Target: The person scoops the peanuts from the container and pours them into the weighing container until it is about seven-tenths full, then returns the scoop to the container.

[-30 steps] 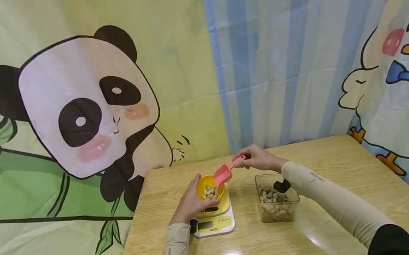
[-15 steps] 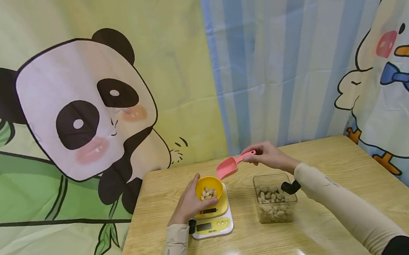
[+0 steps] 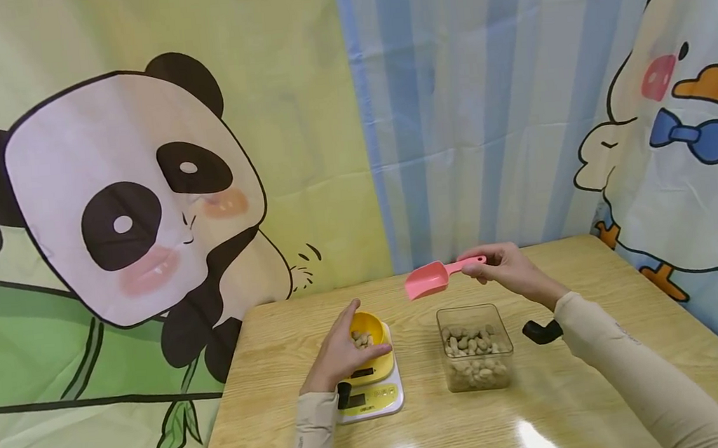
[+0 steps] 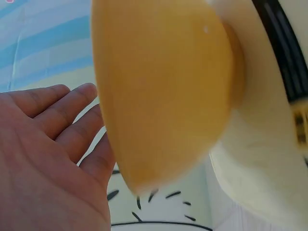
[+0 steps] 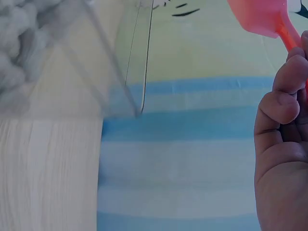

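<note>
Pink scoop (image 3: 427,280) is pinched (by its handle (image 3: 458,265)) in right hand (image 3: 511,267).

The bowl (image 3: 374,322) sits on the scale (image 3: 382,399), left of the container (image 3: 478,355).

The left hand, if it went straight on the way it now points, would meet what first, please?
The yellow bowl, most likely: the left hand is right next to it, though whether they touch is hard to tell.
</note>
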Demonstrator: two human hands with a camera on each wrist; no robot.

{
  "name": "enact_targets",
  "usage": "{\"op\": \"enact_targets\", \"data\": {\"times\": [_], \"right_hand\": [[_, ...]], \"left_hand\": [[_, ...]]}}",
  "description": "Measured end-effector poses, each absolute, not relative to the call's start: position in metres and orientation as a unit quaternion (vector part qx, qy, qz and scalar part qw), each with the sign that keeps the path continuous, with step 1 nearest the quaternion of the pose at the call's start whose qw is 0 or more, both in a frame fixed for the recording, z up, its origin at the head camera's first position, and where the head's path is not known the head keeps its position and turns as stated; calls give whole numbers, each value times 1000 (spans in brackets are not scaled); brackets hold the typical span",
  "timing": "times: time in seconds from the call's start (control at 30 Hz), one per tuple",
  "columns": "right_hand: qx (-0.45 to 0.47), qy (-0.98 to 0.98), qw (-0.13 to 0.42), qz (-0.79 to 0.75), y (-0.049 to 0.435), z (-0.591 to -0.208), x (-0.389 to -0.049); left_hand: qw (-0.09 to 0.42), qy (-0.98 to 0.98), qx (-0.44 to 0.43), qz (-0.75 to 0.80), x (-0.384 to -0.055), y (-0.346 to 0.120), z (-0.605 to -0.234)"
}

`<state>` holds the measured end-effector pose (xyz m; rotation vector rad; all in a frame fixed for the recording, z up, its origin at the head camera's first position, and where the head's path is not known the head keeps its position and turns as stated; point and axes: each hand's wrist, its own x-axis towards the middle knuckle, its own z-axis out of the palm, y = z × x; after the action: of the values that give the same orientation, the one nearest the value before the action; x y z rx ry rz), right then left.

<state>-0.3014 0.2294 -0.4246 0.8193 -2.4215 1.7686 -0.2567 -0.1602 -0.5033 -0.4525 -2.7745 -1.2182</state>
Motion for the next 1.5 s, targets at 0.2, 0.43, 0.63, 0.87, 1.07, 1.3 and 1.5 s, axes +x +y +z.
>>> {"op": "enact_targets", "data": {"times": [0.2,0.43,0.63,0.87,1.07,1.3,1.5], "right_hand": [[244,-788,28,564,249,-429,-292],[246,-794,31,555,265,-437,-283],[235,-804,17,545,276,-441,-273],[229,-817,-4,528,286,-444,-265],[232,-826,-16,514,292,-446,-263],[264,-834,-16,484,293,-447,-262],[281,-867,-18,411,290,-434,-258]], "left_hand": [[27,-898,-184,-398,-256,-143,-501],[4,-888,-213,-408,-253,-114,-503],[-22,-879,-219,-423,-248,-94,-504],[-29,-879,-241,-409,-248,-78,-507],[-37,-878,-259,-400,-248,-69,-510],[-42,-881,-259,-394,-247,-62,-513],[-44,-878,-269,-394,-246,-57,-516]]}}
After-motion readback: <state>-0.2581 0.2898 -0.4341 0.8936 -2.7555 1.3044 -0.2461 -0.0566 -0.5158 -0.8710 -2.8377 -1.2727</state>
